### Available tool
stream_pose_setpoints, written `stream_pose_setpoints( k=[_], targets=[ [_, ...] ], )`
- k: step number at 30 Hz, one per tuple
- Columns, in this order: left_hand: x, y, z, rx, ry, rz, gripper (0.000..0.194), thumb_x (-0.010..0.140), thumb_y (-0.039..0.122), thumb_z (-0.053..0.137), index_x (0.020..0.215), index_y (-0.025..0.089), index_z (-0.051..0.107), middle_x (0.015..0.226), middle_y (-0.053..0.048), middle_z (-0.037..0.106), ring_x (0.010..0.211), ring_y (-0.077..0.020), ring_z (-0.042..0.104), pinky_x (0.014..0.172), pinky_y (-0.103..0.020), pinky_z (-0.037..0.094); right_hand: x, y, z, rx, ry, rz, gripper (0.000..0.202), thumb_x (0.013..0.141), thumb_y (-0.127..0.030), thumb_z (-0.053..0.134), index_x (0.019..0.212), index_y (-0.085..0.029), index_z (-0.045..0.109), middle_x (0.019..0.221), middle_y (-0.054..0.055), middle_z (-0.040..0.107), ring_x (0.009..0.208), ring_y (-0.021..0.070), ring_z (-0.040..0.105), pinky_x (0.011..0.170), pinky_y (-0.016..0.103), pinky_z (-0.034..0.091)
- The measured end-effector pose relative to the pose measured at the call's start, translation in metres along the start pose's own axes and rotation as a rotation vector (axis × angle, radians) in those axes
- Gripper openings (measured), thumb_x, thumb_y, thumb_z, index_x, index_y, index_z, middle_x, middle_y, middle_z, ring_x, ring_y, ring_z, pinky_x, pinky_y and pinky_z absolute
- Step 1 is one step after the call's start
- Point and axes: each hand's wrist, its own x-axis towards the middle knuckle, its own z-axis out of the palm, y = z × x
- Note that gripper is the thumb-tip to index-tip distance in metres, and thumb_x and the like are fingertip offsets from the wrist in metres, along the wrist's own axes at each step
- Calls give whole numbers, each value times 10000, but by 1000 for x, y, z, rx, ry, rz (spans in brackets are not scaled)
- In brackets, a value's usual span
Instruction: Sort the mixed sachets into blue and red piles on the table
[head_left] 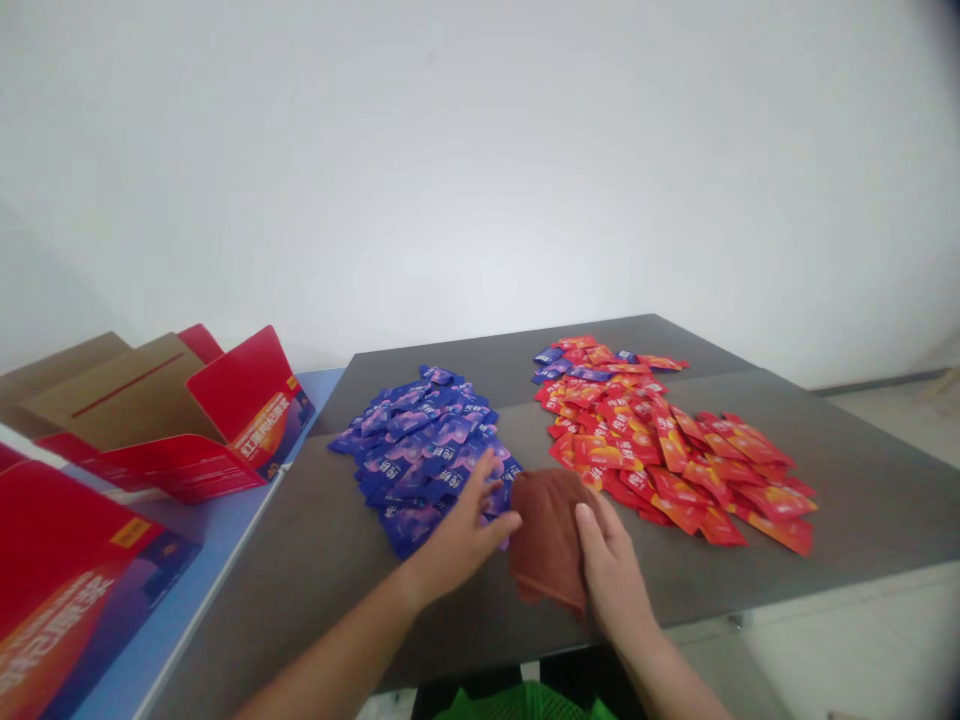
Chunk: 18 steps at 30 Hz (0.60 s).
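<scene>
My right hand grips a folded brown cloth by its right side, thumb on top, above the front part of the dark table. Just left of the cloth is my left hand, its thumb and fingers apart and nothing in it; the thumb tip comes close to the cloth's edge, and I cannot tell if they touch. Behind the left hand lies a heap of purple-blue sachets. A larger heap of red-orange sachets spreads beyond the right hand, with a few blue sachets at its far left end.
The dark grey table fills the middle. At the left, an open red cardboard box with brown inner flaps and another red box stand on a light blue surface. A white wall rises behind the table.
</scene>
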Motion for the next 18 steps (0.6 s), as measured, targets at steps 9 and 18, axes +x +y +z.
stream_pose_setpoints(
  k=[9, 18],
  targets=[
    [7, -24, 61, -271, 196, -33, 761, 732, 256, 699, 1401, 200, 341, 1437, -129, 440, 1368, -272, 383, 1169, -461, 247, 72, -15, -25, -360, -403, -276, 343, 897, -473, 519, 1045, -248, 731, 983, 46, 757, 914, 236, 705, 827, 378, 551],
    [2, -43, 70, -166, 154, -47, 753, 698, 176, 705, 1385, 196, 398, 1418, -136, 469, 1352, -291, 403, 1157, -478, 274, 271, -19, -41, -1187, -132, -192, 257, 946, -305, 527, 1112, -147, 642, 1138, 105, 667, 1038, 227, 636, 915, 417, 489]
  ],
)
